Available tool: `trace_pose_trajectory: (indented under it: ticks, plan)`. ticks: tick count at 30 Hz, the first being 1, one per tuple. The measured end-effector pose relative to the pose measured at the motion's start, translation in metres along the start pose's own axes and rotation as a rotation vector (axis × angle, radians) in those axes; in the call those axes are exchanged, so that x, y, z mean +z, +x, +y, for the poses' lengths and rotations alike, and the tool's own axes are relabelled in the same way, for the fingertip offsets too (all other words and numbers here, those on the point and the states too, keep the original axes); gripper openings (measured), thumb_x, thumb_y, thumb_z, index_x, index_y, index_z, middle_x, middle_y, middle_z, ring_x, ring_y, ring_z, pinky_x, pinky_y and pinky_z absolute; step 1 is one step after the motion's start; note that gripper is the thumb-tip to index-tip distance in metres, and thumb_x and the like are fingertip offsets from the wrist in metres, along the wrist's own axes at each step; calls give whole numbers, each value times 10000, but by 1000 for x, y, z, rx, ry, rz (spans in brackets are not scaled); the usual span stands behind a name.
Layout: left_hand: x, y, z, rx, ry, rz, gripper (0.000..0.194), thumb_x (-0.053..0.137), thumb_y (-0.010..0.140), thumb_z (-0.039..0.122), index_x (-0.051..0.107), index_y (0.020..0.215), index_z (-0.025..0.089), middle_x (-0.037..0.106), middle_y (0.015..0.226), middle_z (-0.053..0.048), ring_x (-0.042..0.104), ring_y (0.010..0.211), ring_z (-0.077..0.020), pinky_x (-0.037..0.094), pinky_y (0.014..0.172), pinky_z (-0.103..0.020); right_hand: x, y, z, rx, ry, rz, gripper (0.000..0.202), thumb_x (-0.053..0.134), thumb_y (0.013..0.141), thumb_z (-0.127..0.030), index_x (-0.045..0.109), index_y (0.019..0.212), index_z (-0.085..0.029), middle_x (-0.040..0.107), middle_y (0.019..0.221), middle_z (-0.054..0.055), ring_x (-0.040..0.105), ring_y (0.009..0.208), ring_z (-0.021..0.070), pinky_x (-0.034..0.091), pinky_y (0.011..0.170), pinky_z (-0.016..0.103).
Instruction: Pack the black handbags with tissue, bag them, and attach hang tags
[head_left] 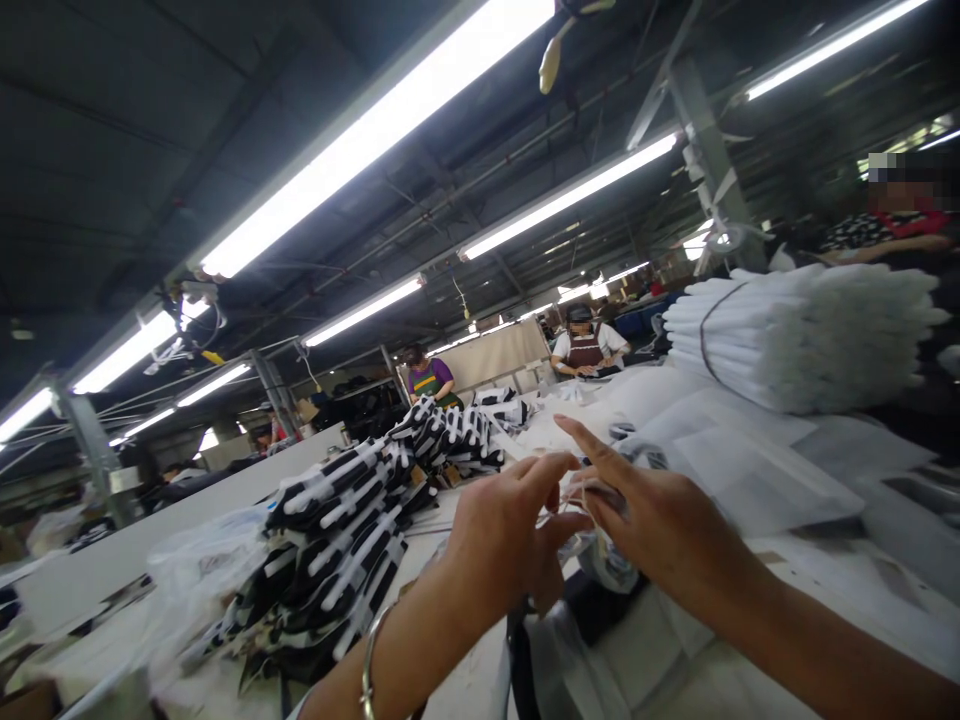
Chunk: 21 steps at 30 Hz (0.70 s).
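Note:
My left hand, with a bracelet on its wrist, is closed in a pinch beside my right hand. Between the hands run thin pale strings. My right hand has its index finger stretched out while its other fingers curl in on the strings. Just below the fingers lies a shiny, clear crumpled thing, partly hidden and hard to name. A black and pale grey item rests under my hands on the white table. What the left fingertips press on is mostly covered.
Stacked black-and-white fabric pieces rise at the left, beside a clear plastic bag. White translucent sheets and a tied bundle of white rolls lie at the right. Co-workers are farther back.

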<state>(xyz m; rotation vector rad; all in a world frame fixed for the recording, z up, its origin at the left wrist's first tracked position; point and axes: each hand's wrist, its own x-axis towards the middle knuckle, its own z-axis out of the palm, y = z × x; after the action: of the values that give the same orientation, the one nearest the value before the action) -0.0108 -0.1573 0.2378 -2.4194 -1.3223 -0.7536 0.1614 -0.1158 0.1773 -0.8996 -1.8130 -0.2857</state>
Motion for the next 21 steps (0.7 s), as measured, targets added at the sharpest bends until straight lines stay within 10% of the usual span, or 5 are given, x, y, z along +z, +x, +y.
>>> trace_pose_trajectory:
  ticks: [9,21]
  plan:
    - [4,10,2,-112,-620,64,329,572,961,400,764,815,176,683,707,-25,535,535,-83,383,520,-211,7,-12,6,41,129,-48,696,601,919,-202,324,1546,-323,791,895,-12,761,736,222,566,592,258]
    - [1,18,11,-367,-1392,235,248,677,914,386,759,1009,173,767,1004,-78,680,667,-65,469,541,-112,15,-61,7,79,545,-148,623,387,941,-110,362,1535,-295,623,1365,30,603,1230,168,491,1038,298]
